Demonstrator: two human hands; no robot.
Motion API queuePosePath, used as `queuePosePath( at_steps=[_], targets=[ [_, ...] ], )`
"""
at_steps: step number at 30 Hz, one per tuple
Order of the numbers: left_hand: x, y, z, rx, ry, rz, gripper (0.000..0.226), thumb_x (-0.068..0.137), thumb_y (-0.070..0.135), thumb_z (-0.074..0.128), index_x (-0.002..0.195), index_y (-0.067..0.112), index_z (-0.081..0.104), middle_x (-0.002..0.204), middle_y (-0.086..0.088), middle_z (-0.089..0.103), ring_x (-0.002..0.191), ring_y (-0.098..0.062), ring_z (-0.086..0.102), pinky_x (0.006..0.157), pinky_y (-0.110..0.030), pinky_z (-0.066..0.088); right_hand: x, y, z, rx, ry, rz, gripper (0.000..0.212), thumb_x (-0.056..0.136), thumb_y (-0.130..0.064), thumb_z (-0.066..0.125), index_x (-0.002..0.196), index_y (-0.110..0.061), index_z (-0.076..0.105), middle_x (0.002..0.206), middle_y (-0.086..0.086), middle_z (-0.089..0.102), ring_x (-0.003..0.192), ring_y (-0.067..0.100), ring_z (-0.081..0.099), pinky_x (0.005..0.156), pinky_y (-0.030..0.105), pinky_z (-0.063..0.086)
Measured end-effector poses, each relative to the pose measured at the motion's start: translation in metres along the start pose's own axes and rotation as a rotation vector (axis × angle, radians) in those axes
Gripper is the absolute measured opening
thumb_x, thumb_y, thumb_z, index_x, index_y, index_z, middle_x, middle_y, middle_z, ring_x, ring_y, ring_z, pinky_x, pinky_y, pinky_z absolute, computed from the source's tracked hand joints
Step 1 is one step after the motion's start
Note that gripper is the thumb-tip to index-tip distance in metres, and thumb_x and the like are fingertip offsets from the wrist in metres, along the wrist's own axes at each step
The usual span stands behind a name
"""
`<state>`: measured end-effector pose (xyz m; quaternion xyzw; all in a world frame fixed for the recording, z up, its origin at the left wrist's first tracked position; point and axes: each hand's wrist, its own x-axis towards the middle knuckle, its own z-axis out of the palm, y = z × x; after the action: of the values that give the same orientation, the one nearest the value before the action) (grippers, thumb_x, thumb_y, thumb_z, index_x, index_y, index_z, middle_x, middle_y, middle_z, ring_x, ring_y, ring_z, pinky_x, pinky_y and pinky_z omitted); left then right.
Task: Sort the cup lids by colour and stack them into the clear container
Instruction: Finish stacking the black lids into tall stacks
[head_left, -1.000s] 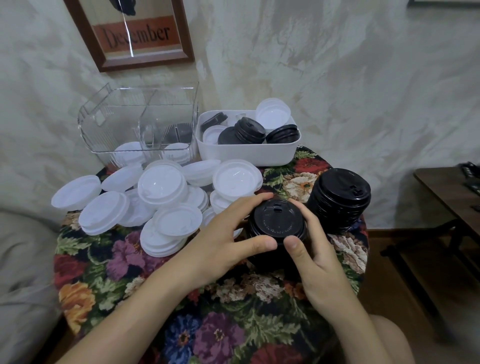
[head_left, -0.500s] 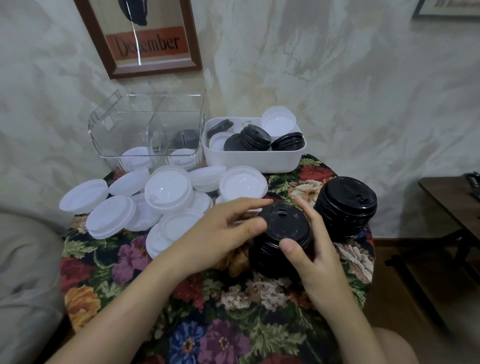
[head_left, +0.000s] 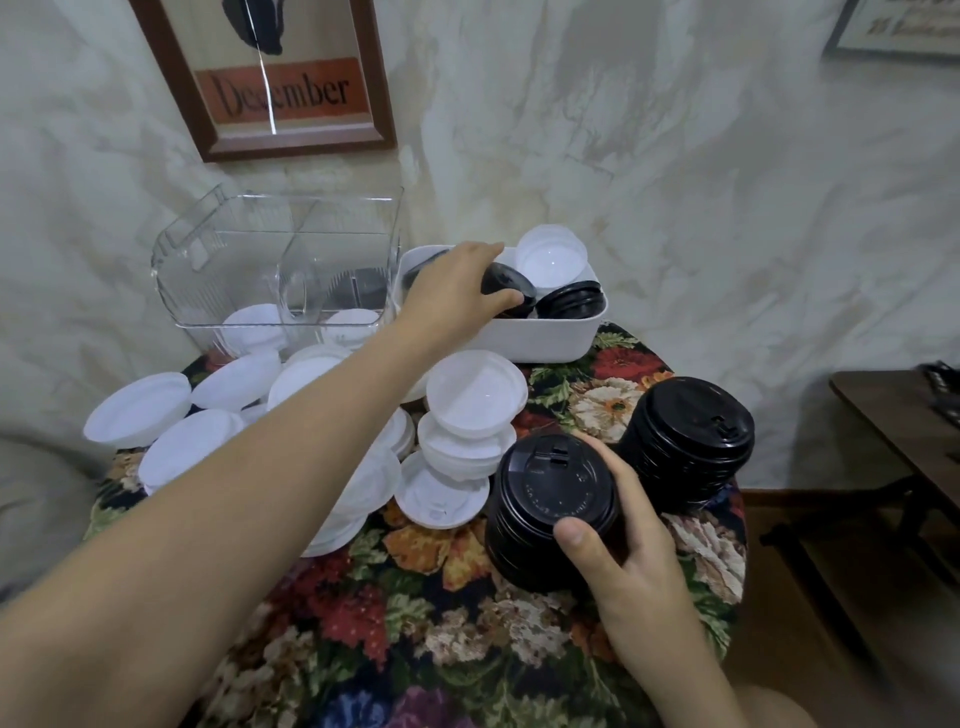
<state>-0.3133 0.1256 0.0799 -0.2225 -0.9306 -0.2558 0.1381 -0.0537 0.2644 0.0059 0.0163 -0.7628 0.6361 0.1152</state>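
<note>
The left hand (head_left: 457, 291) closes its fingers on a black lid (head_left: 511, 283) inside the white bin (head_left: 540, 340), while the right hand (head_left: 631, 535) grips a black lid stack (head_left: 550, 506) in front of that bin, beside the clear container (head_left: 280, 270).

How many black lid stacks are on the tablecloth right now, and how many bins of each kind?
Black lid stacks on the tablecloth: 2, the near black stack in the right hand's grip and the far black stack.
Clear container: 1.
White bin: 1, where the left hand grips a black lid.
Total: 4.
</note>
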Motion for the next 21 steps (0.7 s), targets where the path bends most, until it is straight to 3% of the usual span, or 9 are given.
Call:
queuePosePath(
  at_steps=[5, 9, 12, 14, 17, 21],
  targets=[
    [0.021, -0.006, 0.011, 0.059, -0.077, -0.020, 0.068, 0.094, 0.050, 0.067, 0.151, 0.018, 0.049, 0.149, -0.003, 0.057, 0.138, -0.024, 0.050, 0.105, -0.036, 0.040, 0.000, 0.002, 0.000, -0.001, -0.007, 0.003, 0.074, 0.077, -0.074, 0.066, 0.144, -0.051, 0.045, 0.141, -0.026, 0.055, 0.129, -0.007, 0.053, 0.098, 0.007, 0.042],
    [0.014, 0.000, 0.003, -0.024, 0.008, -0.034, 0.060, 0.094, 0.049, 0.067, 0.144, 0.017, 0.058, 0.139, -0.003, 0.064, 0.130, -0.023, 0.056, 0.100, -0.032, 0.041, 0.001, 0.001, 0.000, 0.021, -0.013, -0.008, 0.073, 0.078, -0.069, 0.066, 0.145, -0.046, 0.045, 0.137, -0.028, 0.057, 0.127, -0.007, 0.054, 0.096, 0.006, 0.042],
    [-0.007, 0.013, -0.014, -0.211, 0.069, -0.027, 0.059, 0.091, 0.053, 0.068, 0.141, 0.022, 0.061, 0.137, 0.005, 0.066, 0.129, -0.014, 0.057, 0.111, -0.035, 0.043, 0.001, 0.000, 0.001, 0.025, -0.008, -0.024, 0.073, 0.078, -0.074, 0.066, 0.143, -0.047, 0.046, 0.135, -0.028, 0.058, 0.125, -0.007, 0.055, 0.096, 0.007, 0.043],
    [-0.030, 0.021, -0.028, -0.363, 0.076, -0.013, 0.056, 0.087, 0.057, 0.069, 0.135, 0.029, 0.064, 0.127, 0.011, 0.069, 0.120, -0.005, 0.062, 0.108, -0.036, 0.048, 0.001, 0.000, 0.001, 0.033, -0.007, -0.033, 0.072, 0.079, -0.074, 0.065, 0.142, -0.046, 0.046, 0.133, -0.028, 0.059, 0.125, -0.006, 0.056, 0.095, 0.007, 0.044],
    [-0.081, 0.035, -0.048, -0.569, -0.026, 0.028, 0.043, 0.091, 0.042, 0.073, 0.131, 0.027, 0.066, 0.121, 0.013, 0.070, 0.112, 0.003, 0.065, 0.102, -0.025, 0.051, 0.000, 0.000, 0.002, 0.054, -0.009, -0.039, 0.074, 0.078, -0.078, 0.064, 0.143, -0.045, 0.046, 0.133, -0.026, 0.060, 0.125, -0.004, 0.057, 0.095, 0.009, 0.045],
    [-0.153, 0.043, -0.066, -0.769, -0.159, 0.051, 0.041, 0.092, 0.032, 0.073, 0.132, 0.025, 0.065, 0.125, 0.013, 0.072, 0.118, -0.003, 0.066, 0.097, -0.019, 0.052, 0.001, -0.001, 0.003, 0.052, 0.000, -0.047, 0.076, 0.077, -0.087, 0.056, 0.141, -0.049, 0.044, 0.134, -0.032, 0.058, 0.126, -0.008, 0.054, 0.094, 0.007, 0.044]
  ],
)
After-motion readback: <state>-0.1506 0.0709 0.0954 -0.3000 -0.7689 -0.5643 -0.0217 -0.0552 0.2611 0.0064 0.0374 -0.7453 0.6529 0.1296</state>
